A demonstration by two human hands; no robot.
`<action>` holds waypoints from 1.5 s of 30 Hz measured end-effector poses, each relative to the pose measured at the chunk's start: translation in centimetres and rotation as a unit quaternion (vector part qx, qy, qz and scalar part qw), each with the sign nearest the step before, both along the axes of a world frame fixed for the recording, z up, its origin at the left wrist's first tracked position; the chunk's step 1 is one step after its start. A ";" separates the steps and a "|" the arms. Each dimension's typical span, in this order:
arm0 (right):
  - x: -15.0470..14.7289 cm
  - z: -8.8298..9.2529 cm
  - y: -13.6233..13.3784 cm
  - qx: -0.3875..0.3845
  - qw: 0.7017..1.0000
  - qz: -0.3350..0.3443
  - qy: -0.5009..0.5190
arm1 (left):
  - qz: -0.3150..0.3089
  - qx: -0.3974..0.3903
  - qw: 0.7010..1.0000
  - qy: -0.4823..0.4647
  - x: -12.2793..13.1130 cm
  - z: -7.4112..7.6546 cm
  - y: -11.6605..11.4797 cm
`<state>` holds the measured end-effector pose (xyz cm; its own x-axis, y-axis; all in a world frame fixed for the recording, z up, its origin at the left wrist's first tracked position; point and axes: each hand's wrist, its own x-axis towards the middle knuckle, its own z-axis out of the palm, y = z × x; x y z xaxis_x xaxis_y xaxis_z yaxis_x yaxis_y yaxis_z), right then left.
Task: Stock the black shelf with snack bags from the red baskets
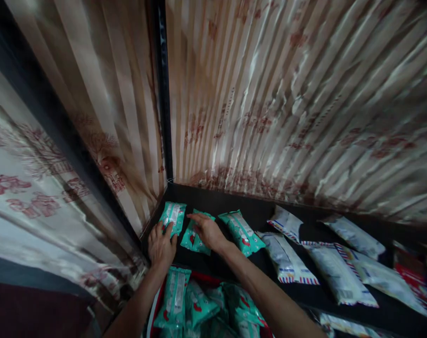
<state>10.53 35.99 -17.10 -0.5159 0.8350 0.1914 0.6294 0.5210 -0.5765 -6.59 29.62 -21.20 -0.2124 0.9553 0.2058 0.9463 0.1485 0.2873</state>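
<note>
Head view: in the lower centre of the frame a black desk [234, 202] runs off to the right, backed by striped curtains [287, 94] with a reddish flower print. A dark upright post [163, 94] splits the curtains at centre top.

The left hand [161, 246] lies palm down at the desk's left end. Its grip is wide and flat, with the fingertips touching the lower edge of the leftmost teal packet [172, 217] and not clasped around it. That packet sits in the far left corner, close to the curtain hem.

The right hand [208, 231] rests on top of the middle teal packet [193, 240]. Its grip is also open, with the fingers stretched leftward across the wrapper and covering its upper part. Just to the right, a third teal packet [241, 232] lies slanted and clear of both hands.

Further right along the desk, white packets with red and blue striped edges [287, 258] lie in a loose row, some overlapping. Red packets [415, 277] show blurred at the far right edge.

At bottom centre, between the forearms, a red-rimmed basket [206, 278] holds a heap of more teal packets [199, 305]. The right forearm crosses over its right side and hides some of them.
</note>
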 end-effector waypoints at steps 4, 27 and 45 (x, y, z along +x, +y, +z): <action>-1.1 0.0 1.1 0.017 0.999 0.033 -0.034 | 0.003 0.029 0.999 -0.036 -0.9 0.9 0.8; -2.4 -2.3 13.6 0.023 0.951 -0.228 0.206 | 0.021 0.248 0.919 -0.304 1.3 3.7 14.4; -7.0 -5.5 19.9 -0.029 0.943 -0.280 0.178 | 0.030 0.146 0.930 -0.336 1.1 -0.9 18.3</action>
<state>3.51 55.89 -22.59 0.0981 0.9716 0.2152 0.5578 0.1254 -0.8205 -5.45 47.96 -22.15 -0.4386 0.8615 0.2557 0.5303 0.0184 0.8476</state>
